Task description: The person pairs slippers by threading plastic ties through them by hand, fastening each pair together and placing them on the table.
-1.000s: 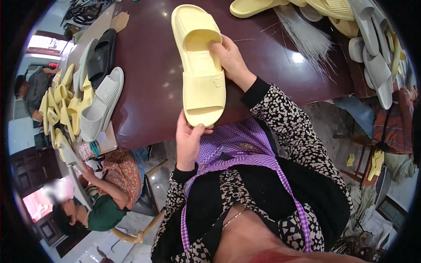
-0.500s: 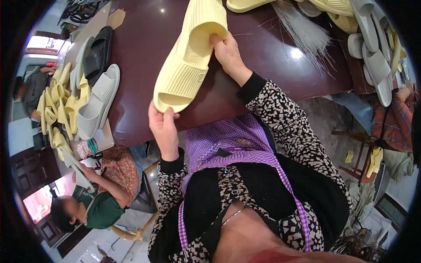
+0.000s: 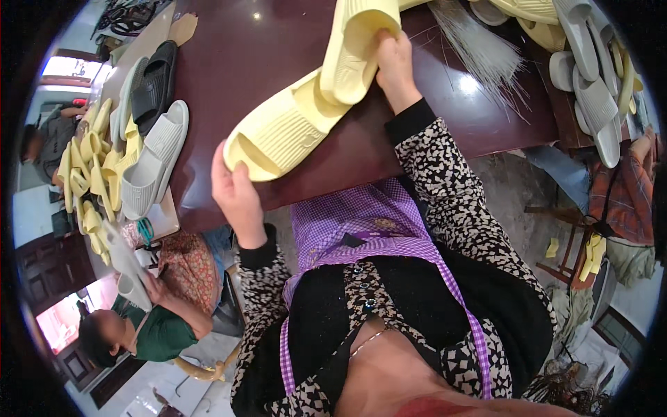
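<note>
While the left hand [image 3: 236, 198] pinches the heel at seven o'clock and the right hand [image 3: 394, 66] clasps the strap at one, the pale-yellow slide sandal [image 3: 292, 125], lifted over the dark table [image 3: 236, 62], could twist free.

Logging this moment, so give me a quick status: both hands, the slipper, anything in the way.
Left hand grips heel end of pale yellow slipper. Right hand holds second yellow slipper by its strap. Both held above dark table. Nothing blocking.
</note>
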Tool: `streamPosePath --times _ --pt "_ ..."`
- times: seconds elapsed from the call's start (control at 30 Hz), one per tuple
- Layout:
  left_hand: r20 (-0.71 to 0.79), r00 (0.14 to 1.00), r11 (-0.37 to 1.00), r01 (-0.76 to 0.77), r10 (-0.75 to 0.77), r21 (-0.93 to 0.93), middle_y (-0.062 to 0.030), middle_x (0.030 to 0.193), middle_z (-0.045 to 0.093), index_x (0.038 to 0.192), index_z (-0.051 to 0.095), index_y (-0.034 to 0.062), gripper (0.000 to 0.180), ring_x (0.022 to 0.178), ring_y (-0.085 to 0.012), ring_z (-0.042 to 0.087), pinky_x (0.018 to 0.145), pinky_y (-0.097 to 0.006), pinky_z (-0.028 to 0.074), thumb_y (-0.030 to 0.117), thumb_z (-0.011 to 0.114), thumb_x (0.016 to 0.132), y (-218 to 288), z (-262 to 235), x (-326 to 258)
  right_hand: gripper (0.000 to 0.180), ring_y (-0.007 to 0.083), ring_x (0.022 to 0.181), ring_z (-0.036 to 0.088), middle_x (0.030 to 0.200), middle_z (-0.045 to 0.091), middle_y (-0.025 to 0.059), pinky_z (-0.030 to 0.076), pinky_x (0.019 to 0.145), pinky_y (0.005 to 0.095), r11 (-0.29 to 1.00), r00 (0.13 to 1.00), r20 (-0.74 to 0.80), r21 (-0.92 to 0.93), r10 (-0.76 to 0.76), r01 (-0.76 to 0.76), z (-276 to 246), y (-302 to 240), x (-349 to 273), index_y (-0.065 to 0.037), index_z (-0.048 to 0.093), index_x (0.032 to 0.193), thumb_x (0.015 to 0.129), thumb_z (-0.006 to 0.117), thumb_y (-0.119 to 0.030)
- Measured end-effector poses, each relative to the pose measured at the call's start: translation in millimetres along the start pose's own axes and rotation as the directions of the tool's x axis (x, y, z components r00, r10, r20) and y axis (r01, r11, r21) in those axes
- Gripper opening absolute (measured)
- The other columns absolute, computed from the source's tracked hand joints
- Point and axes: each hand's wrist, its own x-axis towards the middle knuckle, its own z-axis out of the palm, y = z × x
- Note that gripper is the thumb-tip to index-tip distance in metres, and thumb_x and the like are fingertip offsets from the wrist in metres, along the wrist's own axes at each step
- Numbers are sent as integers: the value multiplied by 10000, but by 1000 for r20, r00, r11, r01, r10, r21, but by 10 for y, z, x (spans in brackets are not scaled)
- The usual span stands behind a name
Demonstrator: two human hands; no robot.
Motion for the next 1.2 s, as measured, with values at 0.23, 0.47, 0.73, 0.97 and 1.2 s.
streamPosePath --times 0.23,0.47,0.73,0.97,1.2 --pt "166 975 978 167 -146 -121 -126 1170 599 1219 528 -78 356 1086 -194 563 963 -302 416 45 462 892 -167 -643 809 283 140 855 594 970 636 78 487 751 275 970 959 242 -223 149 -95 -30 -183 -107 37 583 1126 891 472 -74" --pt "537 774 895 440 -336 -75 -117 1176 605 1240 535 -45 365 1064 -173 576 930 -275 436 72 494 897 -280 -663 1579 372 132 861 592 994 639 76 483 757 255 820 764 494 -568 415 -78 248 -271 -435 40 544 1227 879 533 -90" --pt "404 861 909 143 -310 392 -115 1137 635 1227 566 -22 375 1068 -183 583 913 -292 451 195 559 922 -856 -364 2090 427 135 906 590 1038 626 94 479 791 255 879 755 563 -476 337 -38 338 -341 -502 59 527 1232 841 603 -93" --pt "237 971 947 -76 0 313 -161 1112 647 1148 603 -46 355 1035 -235 605 896 -318 459 214 547 913 -597 241 1852 389 113 894 580 1025 623 68 493 780 264 879 839 541 -426 59 213 176 -234 -238 8 549 1200 839 612 -122" --pt "212 974 953 -138 81 271 -135 1067 645 1143 585 -62 332 979 -198 603 865 -293 472 192 536 934 -387 524 1659 290 154 861 619 972 659 82 501 763 290 938 902 430 -296 -37 180 74 -264 -42 -3 622 1081 804 626 -88"
